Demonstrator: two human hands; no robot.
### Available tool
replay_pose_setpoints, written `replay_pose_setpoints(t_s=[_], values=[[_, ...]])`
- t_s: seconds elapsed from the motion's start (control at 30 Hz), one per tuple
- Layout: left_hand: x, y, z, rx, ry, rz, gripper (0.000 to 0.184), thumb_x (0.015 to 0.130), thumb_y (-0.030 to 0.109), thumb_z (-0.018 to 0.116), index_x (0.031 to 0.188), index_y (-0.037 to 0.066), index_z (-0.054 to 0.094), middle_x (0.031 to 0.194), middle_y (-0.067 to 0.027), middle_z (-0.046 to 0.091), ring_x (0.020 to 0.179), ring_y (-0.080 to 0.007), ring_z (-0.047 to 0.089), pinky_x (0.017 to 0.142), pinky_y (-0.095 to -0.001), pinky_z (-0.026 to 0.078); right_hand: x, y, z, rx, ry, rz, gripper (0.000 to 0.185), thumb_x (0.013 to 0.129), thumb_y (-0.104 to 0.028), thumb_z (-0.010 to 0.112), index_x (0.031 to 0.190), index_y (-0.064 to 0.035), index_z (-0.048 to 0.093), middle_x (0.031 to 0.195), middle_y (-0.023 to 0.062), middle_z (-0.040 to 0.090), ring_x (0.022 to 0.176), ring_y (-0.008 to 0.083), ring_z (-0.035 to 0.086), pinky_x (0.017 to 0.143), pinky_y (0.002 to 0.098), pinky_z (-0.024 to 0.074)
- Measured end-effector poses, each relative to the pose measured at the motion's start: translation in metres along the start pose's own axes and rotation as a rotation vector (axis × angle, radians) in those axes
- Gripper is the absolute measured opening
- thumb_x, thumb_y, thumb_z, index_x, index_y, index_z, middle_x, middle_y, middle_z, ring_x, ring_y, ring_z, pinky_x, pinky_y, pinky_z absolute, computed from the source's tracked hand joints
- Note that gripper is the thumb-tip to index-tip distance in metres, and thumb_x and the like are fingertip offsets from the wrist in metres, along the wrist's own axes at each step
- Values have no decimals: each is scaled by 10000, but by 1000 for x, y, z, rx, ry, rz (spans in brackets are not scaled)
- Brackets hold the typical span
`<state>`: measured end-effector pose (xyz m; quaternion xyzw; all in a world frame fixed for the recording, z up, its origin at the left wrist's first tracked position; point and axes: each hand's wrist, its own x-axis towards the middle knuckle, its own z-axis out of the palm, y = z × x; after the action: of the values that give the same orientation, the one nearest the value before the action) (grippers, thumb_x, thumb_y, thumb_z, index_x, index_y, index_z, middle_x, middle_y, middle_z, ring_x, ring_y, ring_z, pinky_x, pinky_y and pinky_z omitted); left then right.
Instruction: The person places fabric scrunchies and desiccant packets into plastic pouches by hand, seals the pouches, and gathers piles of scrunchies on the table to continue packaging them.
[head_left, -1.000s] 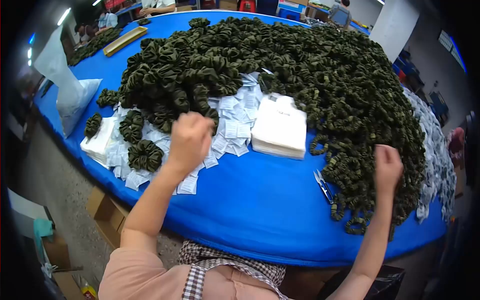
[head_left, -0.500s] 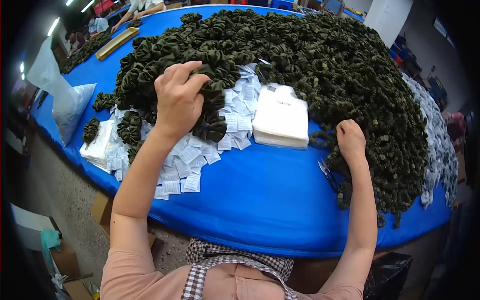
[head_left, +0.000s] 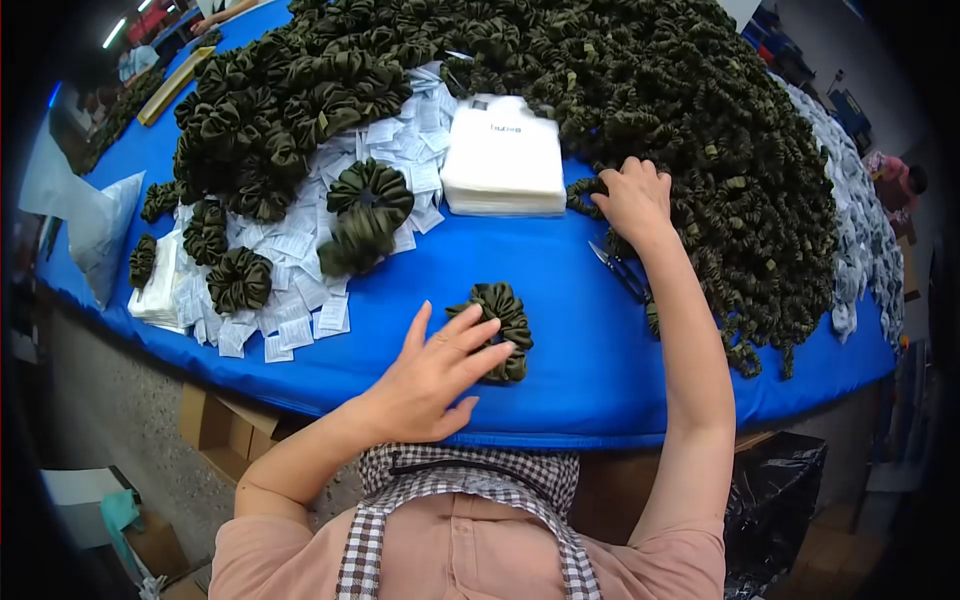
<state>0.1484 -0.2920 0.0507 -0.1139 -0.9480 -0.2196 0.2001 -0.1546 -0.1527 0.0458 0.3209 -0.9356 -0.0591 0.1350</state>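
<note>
My left hand (head_left: 435, 370) has its fingers spread, with the fingertips over a dark green scrunchie (head_left: 505, 320) on the blue tabletop near the front edge. At the near edge of a large pile of tightly gathered dark green scrunchies (head_left: 720, 190) is my right hand (head_left: 638, 205), thumb apart from its bent fingers and nothing visible in its grasp. Two fuller scrunchies lie by the small white printed packets (head_left: 290, 270); the nearer scrunchie (head_left: 358, 243) is blurred by motion. Black-handled snips (head_left: 620, 272) rest below my right hand.
A stack of white printed bags (head_left: 503, 165) stands mid-table. Fuller scrunchies (head_left: 290, 100) are heaped behind the packets. At left are a clear plastic bag (head_left: 105, 230), another white stack (head_left: 160, 295) and a yellow tray (head_left: 175, 85). Another person's arm (head_left: 225, 12) shows at the far side.
My left hand has come down from the heap towards me, onto a scrunchie at the front edge. My right hand has shifted along the pile's edge and spread its fingers. The view has tilted down.
</note>
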Motion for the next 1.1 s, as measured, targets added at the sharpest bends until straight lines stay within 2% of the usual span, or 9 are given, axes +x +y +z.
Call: replay_pose_setpoints(t_s=[0.1,0.23,0.27,0.4,0.5,0.6,0.77,0.9,1.1], values=[[0,-12,-16,-206,-18,-49,358,753,25,622,1108,70,622,1174,-124,576,1076,-261,545,974,-477,361,-4,1,-6,-64,6,33,235,784,-144,683,1016,-103,690,964,98,636,905,292,574,800,402,451],[-2,-28,-17,-553,16,-584,419,707,-23,604,1117,64,611,1265,-144,537,1116,-275,528,985,-413,389,-22,4,-19,227,397,-20,147,784,-155,684,895,-60,688,844,90,648,803,251,590,751,362,450],[-1,-29,-15,-561,15,-591,419,707,-23,604,1117,64,611,1265,-144,537,1116,-275,528,985,-413,389,-35,-2,-37,456,336,36,132,783,-124,692,888,-44,687,786,80,650,720,217,589,679,328,459],[10,-33,-6,-233,-39,-58,408,689,-59,591,1083,45,610,1235,-136,562,1087,-288,543,937,-354,430,-101,-33,-72,1206,-3,113,124,795,-34,690,916,-5,685,703,64,655,555,120,551,514,228,444],[14,-30,5,-131,-33,22,403,685,-68,586,1074,35,608,1212,-134,574,1069,-291,552,929,-356,438,-141,-63,-73,1396,-105,161,171,802,-42,708,948,38,675,698,46,644,551,91,523,516,206,439],[12,-25,10,-26,-22,94,398,680,-77,582,1064,25,605,1189,-133,587,1050,-294,560,922,-358,447,-153,-74,-65,1402,-127,211,156,808,-55,706,935,32,674,679,44,633,542,91,515,504,209,427],[0,-19,9,-453,81,-165,360,697,-40,619,1054,5,606,1181,-132,592,1036,-300,574,925,-368,450,-156,-84,-59,1374,-138,245,149,795,-75,722,900,15,669,666,47,614,513,111,498,490,223,420],[4,-10,5,-352,135,-135,320,717,4,651,1034,-5,612,1212,-140,578,1054,-295,580,925,-378,457,-157,-92,-60,1118,9,73,164,791,-119,730,890,-9,659,703,60,609,539,159,507,515,260,436],[-5,-12,27,-52,181,22,296,731,38,673,1022,6,628,1224,-140,574,1067,-288,584,925,-389,462,-159,-97,-51,964,63,91,193,792,-104,722,939,4,658,767,57,605,555,137,482,523,253,423]])
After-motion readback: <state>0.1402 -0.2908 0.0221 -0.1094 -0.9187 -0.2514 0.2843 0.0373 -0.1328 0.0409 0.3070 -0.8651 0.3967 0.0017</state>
